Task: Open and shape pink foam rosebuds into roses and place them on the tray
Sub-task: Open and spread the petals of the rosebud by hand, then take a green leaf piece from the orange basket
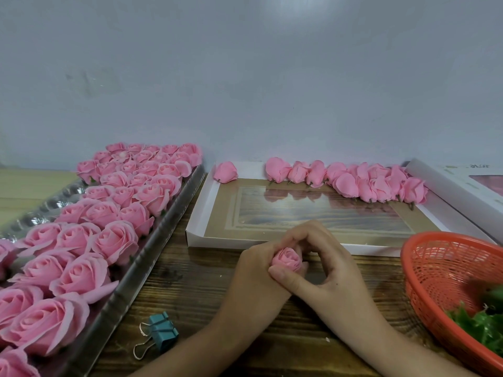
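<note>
Left hand [255,270] and right hand [326,265] both pinch one pink rosebud [287,259] between them; left of the hands the tray [153,247] holds rows of opened roses [114,240]; beyond them a white box [198,212] carries closed buds [367,183]; right, a red basket [435,268] holds green leaves [479,323].

Colours logged, pink dominant.
Roses [109,213] on the silver tray [163,227] are seen pink, as are the buds [345,180] (dark green stubs) and the held bud [287,258]. Box [196,213] is seen white-rimmed, with brown card inside. Table [190,295] is marked by dark brown wood grain. Basket [435,268]: orange-red lattice. Leaves [479,325]: green. Clip [163,330]: teal, silver wire. Wall [245,77]: pale grey.
</note>
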